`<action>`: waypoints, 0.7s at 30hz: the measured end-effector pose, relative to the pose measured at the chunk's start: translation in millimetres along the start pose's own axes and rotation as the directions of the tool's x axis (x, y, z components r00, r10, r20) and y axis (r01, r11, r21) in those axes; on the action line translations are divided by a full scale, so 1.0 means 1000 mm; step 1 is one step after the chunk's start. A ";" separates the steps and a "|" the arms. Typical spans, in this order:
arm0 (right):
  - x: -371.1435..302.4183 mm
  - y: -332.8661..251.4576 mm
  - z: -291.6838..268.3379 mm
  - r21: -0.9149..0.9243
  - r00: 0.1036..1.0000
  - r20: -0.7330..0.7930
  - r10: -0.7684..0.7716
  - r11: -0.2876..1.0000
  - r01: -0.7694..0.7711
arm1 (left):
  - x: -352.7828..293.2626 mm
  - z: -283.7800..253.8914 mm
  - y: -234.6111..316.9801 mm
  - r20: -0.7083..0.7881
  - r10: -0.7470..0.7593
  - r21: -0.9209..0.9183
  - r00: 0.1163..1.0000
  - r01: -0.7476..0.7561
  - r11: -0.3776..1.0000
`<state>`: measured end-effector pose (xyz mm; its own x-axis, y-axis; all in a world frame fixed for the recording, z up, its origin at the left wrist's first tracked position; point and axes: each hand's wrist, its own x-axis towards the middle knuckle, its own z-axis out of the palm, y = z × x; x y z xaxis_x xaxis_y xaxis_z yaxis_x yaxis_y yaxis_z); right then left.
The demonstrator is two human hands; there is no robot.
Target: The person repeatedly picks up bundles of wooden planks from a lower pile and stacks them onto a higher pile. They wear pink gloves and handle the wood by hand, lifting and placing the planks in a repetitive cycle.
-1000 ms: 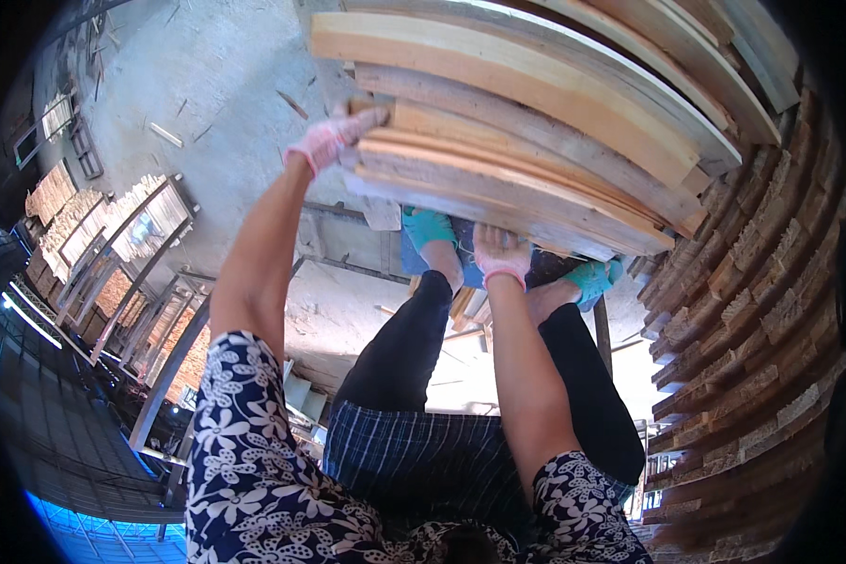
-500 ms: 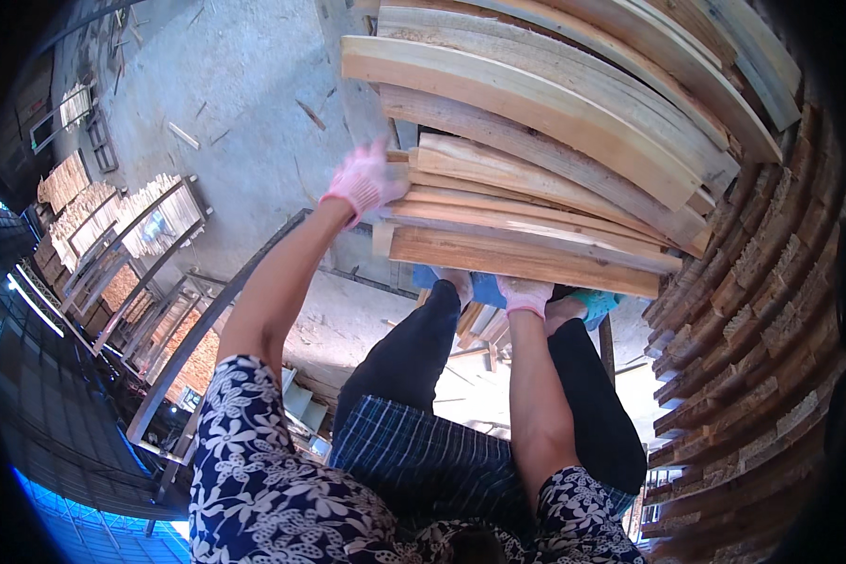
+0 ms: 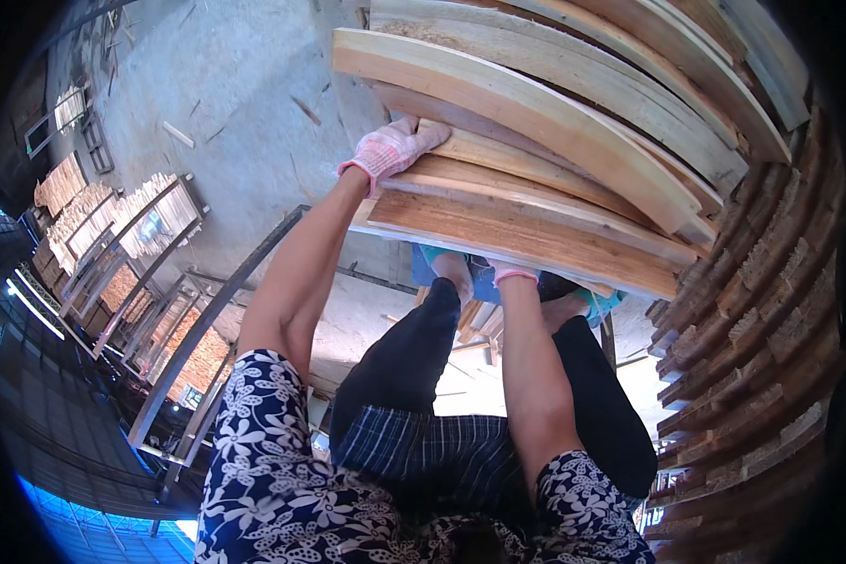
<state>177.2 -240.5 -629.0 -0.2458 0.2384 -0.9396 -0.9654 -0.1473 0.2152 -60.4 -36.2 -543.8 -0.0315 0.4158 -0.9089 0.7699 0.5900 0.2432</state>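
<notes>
My left hand (image 3: 395,151), in a pink and white knit glove, is closed around the left end of a wooden board (image 3: 526,171) in the nearer part of the stack. Closer to me, a wider brown board (image 3: 526,238) lies tilted with its broad face showing. My right hand (image 3: 512,270), gloved too, reaches beneath the near edge of these boards; its fingers are hidden under them. Just beyond my left hand, a pale, long board (image 3: 508,89) lies across the others, its left end sticking out.
More planks (image 3: 573,58) are piled on the far side. A tall wall of stacked lumber (image 3: 752,348) rises at the right. A dark metal rail (image 3: 221,320) slants at the left, with bundles of wood (image 3: 164,218) beyond it. My feet are below the boards.
My left hand has moved right and slightly up, closing from spread fingers onto a board's end. The near boards have shifted and tilted, showing more broad face. My right hand has slipped further under.
</notes>
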 end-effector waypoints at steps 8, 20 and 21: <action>-0.025 -0.015 -0.017 -0.079 0.996 -0.085 -0.031 0.997 0.024 | -0.025 0.005 -0.002 0.233 -0.070 0.174 0.970 0.029 0.984; -0.045 -0.024 -0.033 -0.099 0.989 -0.146 -0.024 0.995 0.009 | -0.007 0.038 0.007 0.213 0.040 0.479 0.976 -0.140 0.867; -0.053 -0.030 -0.042 -0.095 0.988 -0.143 -0.052 0.995 0.039 | -0.009 0.037 0.021 0.313 0.055 0.541 0.948 -0.226 0.810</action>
<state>223.1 -288.9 -596.5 -0.1805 0.1064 -0.9778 -0.9615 -0.2285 0.1526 -20.7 -53.0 -543.3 0.2124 0.2098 -0.9544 0.9756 0.0098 0.2193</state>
